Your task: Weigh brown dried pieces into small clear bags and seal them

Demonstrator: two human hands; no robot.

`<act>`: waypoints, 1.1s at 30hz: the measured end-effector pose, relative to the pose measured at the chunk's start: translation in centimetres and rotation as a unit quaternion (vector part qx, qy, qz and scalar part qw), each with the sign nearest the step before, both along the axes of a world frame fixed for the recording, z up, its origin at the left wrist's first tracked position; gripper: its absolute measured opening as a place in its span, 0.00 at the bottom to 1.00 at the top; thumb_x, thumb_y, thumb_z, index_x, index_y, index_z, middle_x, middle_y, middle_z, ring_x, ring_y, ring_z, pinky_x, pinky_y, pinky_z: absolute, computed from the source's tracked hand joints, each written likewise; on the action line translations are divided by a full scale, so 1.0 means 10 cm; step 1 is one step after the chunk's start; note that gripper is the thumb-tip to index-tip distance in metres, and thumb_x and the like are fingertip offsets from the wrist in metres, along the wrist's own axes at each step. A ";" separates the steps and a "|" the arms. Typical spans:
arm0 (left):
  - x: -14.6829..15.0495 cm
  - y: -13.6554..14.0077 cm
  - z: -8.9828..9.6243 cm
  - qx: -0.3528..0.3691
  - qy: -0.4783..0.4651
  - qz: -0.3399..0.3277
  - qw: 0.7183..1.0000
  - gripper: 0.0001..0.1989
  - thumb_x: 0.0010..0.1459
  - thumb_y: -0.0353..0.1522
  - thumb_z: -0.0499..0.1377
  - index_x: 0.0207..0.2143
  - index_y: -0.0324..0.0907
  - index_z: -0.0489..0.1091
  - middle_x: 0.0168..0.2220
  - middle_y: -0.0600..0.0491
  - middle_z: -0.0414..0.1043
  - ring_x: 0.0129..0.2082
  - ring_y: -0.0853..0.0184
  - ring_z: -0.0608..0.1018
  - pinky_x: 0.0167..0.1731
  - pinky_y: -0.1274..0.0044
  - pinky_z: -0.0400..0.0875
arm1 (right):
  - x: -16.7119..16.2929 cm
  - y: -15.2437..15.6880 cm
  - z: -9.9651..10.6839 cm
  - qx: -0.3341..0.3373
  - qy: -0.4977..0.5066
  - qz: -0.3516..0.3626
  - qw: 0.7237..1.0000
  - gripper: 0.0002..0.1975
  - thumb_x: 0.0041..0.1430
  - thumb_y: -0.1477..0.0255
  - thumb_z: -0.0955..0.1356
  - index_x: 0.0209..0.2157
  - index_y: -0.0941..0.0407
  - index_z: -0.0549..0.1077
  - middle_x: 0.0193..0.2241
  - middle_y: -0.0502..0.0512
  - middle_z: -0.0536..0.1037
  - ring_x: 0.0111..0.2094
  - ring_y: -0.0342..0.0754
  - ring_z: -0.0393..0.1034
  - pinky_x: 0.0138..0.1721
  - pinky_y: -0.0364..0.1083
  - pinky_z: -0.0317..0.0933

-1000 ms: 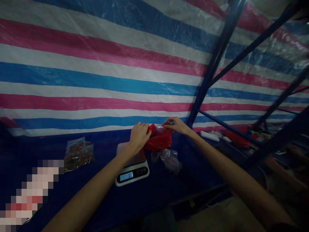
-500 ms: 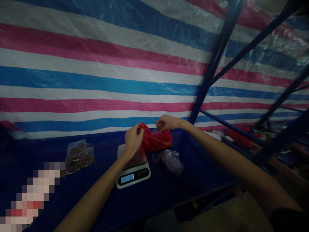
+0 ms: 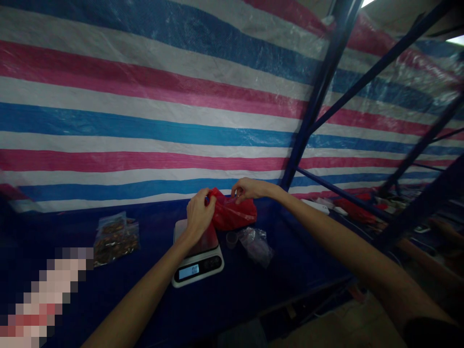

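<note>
A red plastic bag (image 3: 234, 216) lies just behind and to the right of a kitchen scale (image 3: 198, 266), whose lit display appears to read 0.0. My left hand (image 3: 200, 212) reaches over the scale's plate and is closed on the bag's left edge. At the top of the bag, my right hand (image 3: 244, 188) has its fingers pinched together; what they hold is too small and dim to make out. In front of the bag stand a small clear cup (image 3: 232, 239) and a crumpled bundle of clear plastic bags (image 3: 256, 246).
Filled clear zip bags (image 3: 116, 239) with brown contents lie on the blue table (image 3: 152, 309) to the left. Blue metal posts (image 3: 308, 121) rise at the right before a striped tarp (image 3: 145, 125). Beyond them, another person's arm (image 3: 427, 261) shows.
My right hand has moved slightly down and left, closer into the top of the red bag. My left hand keeps its hold on the bag's edge. The view has shifted slightly.
</note>
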State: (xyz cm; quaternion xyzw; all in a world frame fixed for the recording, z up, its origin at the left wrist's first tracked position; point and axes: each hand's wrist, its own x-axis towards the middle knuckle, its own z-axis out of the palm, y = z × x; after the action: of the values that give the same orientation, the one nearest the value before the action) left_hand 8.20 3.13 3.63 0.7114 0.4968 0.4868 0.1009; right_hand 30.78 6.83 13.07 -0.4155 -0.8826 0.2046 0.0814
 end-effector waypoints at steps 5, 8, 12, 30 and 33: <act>0.01 0.01 0.04 -0.009 -0.021 -0.008 1.000 0.10 0.64 0.33 0.52 0.36 0.42 0.73 0.33 0.51 0.76 0.30 0.65 0.75 0.34 0.75 0.63 | -0.09 0.00 -0.06 0.049 -0.011 0.010 0.999 0.06 0.53 0.72 0.74 0.33 0.59 0.84 0.26 0.53 0.82 0.26 0.45 0.70 0.28 0.42 0.58; 0.02 0.00 0.04 -0.013 -0.014 -0.009 1.000 0.11 0.65 0.34 0.53 0.36 0.42 0.73 0.33 0.50 0.77 0.30 0.65 0.75 0.34 0.75 0.62 | -0.14 0.01 -0.11 0.058 -0.016 0.016 0.998 0.07 0.54 0.70 0.74 0.33 0.59 0.84 0.28 0.54 0.83 0.27 0.46 0.70 0.30 0.42 0.58; -0.02 -0.01 0.01 -0.008 -0.016 0.001 1.000 0.10 0.64 0.34 0.53 0.37 0.42 0.74 0.34 0.50 0.78 0.30 0.65 0.75 0.34 0.75 0.63 | -0.16 0.02 -0.08 0.104 -0.031 -0.005 0.994 0.05 0.55 0.77 0.71 0.30 0.60 0.82 0.26 0.54 0.81 0.27 0.44 0.69 0.30 0.42 0.56; -1.02 -0.38 -0.09 -0.042 0.188 0.073 0.978 0.19 0.65 0.42 0.53 0.53 0.43 0.69 0.50 0.47 0.76 0.48 0.56 0.80 0.46 0.68 0.73 | 0.63 -1.14 -0.51 0.291 0.269 -0.228 0.889 0.13 0.65 0.66 0.68 0.45 0.55 0.83 0.44 0.60 0.85 0.44 0.58 0.82 0.49 0.55 0.73; -1.64 -0.44 -0.24 -0.109 0.301 0.121 0.940 0.19 0.65 0.40 0.52 0.53 0.42 0.72 0.53 0.44 0.76 0.52 0.52 0.79 0.51 0.65 0.72 | 0.79 -1.60 -1.12 0.227 0.147 -0.126 0.954 0.19 0.65 0.75 0.64 0.52 0.49 0.80 0.52 0.57 0.81 0.56 0.58 0.75 0.56 0.57 0.70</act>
State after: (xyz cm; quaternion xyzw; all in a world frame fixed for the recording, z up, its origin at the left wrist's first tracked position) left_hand -8.20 -1.28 1.25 0.7440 0.6360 0.2016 -0.0364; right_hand 38.66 -9.15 1.88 -0.4595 -0.8245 0.0454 0.3272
